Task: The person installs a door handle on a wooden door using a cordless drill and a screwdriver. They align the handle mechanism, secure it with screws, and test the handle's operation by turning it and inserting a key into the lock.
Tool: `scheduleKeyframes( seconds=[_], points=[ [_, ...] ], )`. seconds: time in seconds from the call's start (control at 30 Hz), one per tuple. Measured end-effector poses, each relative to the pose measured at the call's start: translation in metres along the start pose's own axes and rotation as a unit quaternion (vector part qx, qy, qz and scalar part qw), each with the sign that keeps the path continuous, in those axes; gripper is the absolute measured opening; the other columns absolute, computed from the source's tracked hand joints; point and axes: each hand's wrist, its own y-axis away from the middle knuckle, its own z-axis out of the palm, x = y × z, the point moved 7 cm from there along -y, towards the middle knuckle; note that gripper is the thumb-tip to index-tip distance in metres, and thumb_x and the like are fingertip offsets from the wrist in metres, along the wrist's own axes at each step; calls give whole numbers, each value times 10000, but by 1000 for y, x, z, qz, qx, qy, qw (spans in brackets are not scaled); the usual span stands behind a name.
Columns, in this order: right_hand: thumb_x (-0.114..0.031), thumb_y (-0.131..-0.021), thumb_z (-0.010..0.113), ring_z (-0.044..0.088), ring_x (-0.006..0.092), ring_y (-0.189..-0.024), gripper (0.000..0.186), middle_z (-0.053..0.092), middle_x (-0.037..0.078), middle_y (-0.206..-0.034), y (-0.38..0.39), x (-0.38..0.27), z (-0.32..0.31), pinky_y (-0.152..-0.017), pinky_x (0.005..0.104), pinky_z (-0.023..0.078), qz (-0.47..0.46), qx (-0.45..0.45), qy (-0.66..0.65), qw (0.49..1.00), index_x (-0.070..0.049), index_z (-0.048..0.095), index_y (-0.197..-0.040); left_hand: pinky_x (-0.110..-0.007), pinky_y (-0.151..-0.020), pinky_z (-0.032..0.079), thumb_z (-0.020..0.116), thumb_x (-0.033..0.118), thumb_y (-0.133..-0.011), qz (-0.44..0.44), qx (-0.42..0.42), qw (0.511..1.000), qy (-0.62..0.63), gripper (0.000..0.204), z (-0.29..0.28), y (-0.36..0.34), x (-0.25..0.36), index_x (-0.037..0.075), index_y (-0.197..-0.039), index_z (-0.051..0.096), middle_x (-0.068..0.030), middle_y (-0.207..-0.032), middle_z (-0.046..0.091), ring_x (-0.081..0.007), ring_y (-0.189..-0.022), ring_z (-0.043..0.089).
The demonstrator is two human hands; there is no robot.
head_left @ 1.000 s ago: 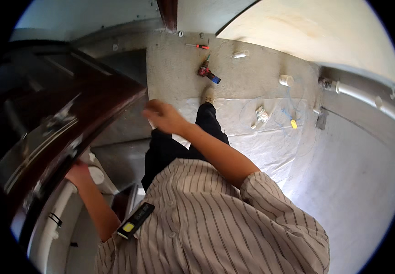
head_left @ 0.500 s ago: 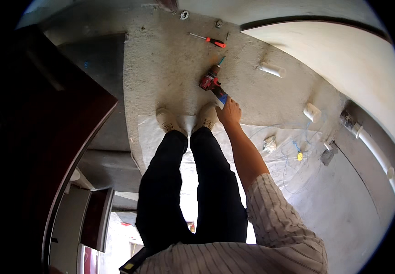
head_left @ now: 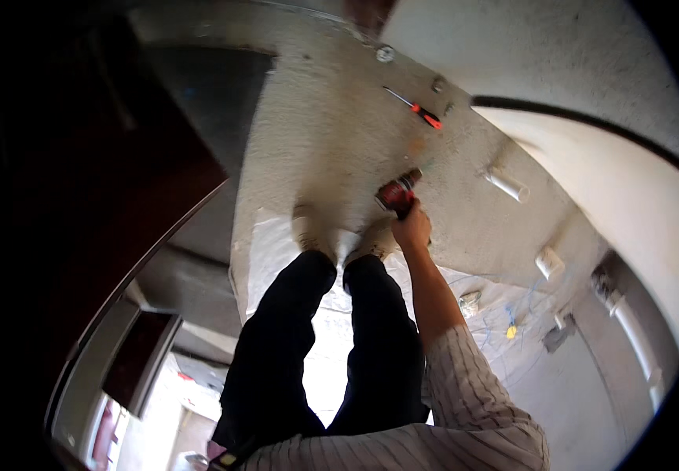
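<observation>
My right hand [head_left: 413, 228] is wrapped round the handle of a red and black cordless drill [head_left: 396, 193] above the rough concrete floor. The drill's chuck points up and to the right; what sits in it is blurred. Farther off lies a screwdriver [head_left: 426, 116] with a red and black handle, its shaft pointing to the far left. My left hand is out of view.
White pipe stubs [head_left: 508, 185] [head_left: 549, 263] rise from the floor [head_left: 308, 118] on the right, near a longer white pipe [head_left: 636, 337]. Blue wires with a yellow piece [head_left: 511, 332] lie beyond my forearm. A dark red cabinet [head_left: 143, 204] stands at left.
My right hand has gone from touching the drill's base to gripping its handle, and the drill has turned slightly. The whole view has shifted, so the floor items sit lower and farther right.
</observation>
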Motion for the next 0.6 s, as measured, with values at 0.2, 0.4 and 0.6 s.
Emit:
scheduleKeyframes(
  seconds=[0.2, 0.4, 0.6],
  points=[
    [-279, -898, 723, 586, 116, -677, 493, 613, 16, -849, 207, -98, -129, -577, 275, 519, 36, -186, -539, 821, -37, 543, -1289, -432, -1059, 425, 617, 369, -945, -58, -85, 989, 102, 439, -12, 12, 47, 80, -1270, 550, -107, -1288, 576, -268, -1209, 534],
    [-426, -811, 760, 694, 329, -963, 814, 633, 204, -1169, 425, -219, -324, -767, 390, 586, -146, -470, -676, 549, -1, 402, -1406, -429, -1058, 424, 618, 366, -947, -76, -211, 955, 195, 436, 42, -2, 49, 85, -1273, 544, -104, -1292, 571, -264, -1214, 527],
    [-550, -794, 705, 618, 374, -1117, 836, 598, 259, -1232, 492, -280, -408, -853, 459, 569, -218, -416, -579, 667, 59, 490, -1325, -427, -1057, 422, 620, 362, -950, -88, -280, 922, 253, 434, 68, 21, 52, 89, -1277, 538, -101, -1296, 566, -260, -1218, 521]
  ],
)
